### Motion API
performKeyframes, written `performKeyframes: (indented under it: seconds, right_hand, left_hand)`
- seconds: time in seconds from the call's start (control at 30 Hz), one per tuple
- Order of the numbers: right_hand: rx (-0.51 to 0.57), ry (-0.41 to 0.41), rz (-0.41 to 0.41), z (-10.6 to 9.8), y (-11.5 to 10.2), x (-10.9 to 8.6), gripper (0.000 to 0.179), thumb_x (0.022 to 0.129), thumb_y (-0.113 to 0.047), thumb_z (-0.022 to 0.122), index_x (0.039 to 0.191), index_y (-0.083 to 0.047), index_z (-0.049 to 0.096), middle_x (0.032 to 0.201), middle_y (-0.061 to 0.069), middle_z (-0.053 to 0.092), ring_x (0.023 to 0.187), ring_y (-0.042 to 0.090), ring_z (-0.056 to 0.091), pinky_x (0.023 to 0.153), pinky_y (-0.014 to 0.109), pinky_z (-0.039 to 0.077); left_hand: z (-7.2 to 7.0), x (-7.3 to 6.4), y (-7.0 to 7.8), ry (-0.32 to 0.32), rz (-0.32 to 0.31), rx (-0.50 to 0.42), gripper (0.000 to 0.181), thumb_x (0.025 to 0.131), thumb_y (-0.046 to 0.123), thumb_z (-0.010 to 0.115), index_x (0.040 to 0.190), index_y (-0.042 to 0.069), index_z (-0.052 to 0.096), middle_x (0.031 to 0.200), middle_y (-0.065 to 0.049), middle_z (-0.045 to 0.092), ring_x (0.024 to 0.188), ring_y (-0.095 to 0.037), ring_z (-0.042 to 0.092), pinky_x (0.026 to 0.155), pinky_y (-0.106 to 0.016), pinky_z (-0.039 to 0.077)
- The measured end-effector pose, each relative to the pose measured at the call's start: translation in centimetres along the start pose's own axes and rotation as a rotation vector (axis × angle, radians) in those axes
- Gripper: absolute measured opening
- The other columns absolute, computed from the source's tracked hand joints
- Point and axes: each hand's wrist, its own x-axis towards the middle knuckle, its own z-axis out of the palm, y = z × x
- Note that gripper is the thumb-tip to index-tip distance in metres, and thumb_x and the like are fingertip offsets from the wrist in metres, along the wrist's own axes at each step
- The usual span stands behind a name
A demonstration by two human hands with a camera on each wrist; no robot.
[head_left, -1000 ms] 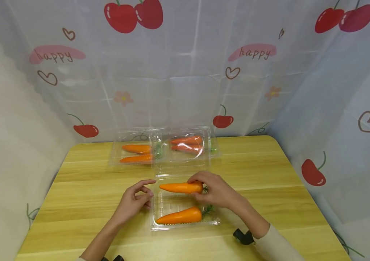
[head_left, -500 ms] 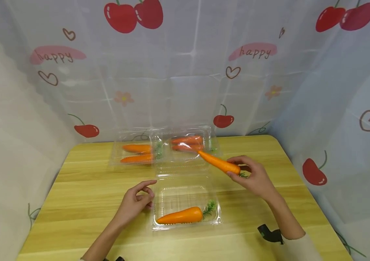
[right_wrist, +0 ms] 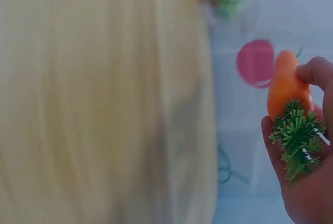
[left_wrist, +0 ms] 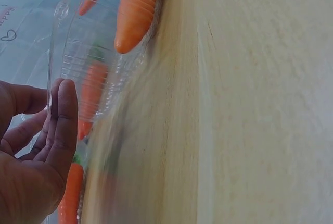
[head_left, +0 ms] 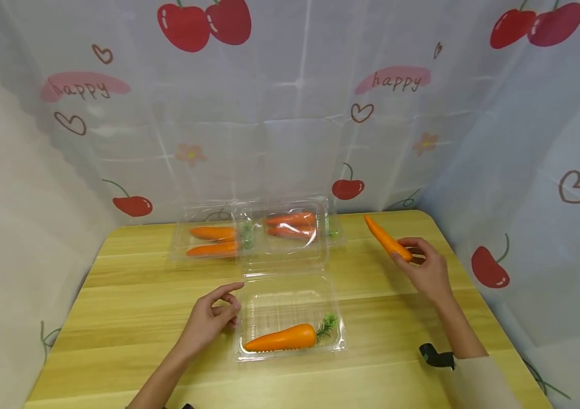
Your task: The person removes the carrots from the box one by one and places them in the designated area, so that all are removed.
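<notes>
In the head view my right hand holds an orange carrot over the right side of the table, its narrow tip angled up toward the back left. The right wrist view shows thumb and fingers round the carrot's thick end, with the green leaves hanging over the palm. My left hand lies at the left rim of a clear plastic clamshell box, fingers loosely bent, fingertips right at the edge. The box stands with its lid folded back. Another carrot lies along its front side, leaves to the right.
Behind the opened lid, clear packs hold more carrots: an orange pair at the left and a redder pair seen through the lid. A cherry-printed curtain rises at the back edge of the wooden table.
My right hand has lifted a carrot out of the back of the box and carried it right, turning its tip toward the back. The left hand has stayed at the rim.
</notes>
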Motion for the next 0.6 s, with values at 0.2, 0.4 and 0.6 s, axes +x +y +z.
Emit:
performKeyframes:
  seconds: [0.2,0.4,0.6]
  right_hand:
    - [-0.122,0.022,0.112,-1.2,4.1,1.0,0.038,0.101,-0.031,0.077,0.131,-0.009,0.069,0.130,0.016,0.069,0.104,0.004,0.061,0.081,0.000,0.047]
    - [-0.222,0.025,0.193,-2.5,6.4,2.4,0.047,0.103,-0.038,0.072,0.135,-0.004,0.065,0.133,0.023,0.068,0.111,0.035,0.065,0.081,0.012,0.045]
    - [-0.276,0.091,0.282,-3.5,7.7,3.9,0.050,0.104,-0.038,0.069,0.138,-0.001,0.063,0.136,0.028,0.066,0.114,0.042,0.063,0.084,0.027,0.044]
  left_hand:
    - [0.2,0.2,-0.2,-0.012,0.016,-0.015,0.047,0.107,0.009,0.067,0.153,0.009,0.058,0.115,-0.022,0.058,0.075,-0.016,0.075,0.073,-0.031,0.067]
    - [0.1,0.2,-0.2,0.004,0.004,-0.022,0.046,0.106,0.006,0.067,0.151,0.010,0.060,0.114,-0.019,0.059,0.073,-0.016,0.074,0.072,-0.031,0.067]
    - [-0.1,0.2,-0.1,-0.015,0.010,-0.031,0.047,0.106,0.007,0.067,0.153,0.007,0.058,0.114,-0.020,0.058,0.073,-0.013,0.073,0.073,-0.032,0.067]
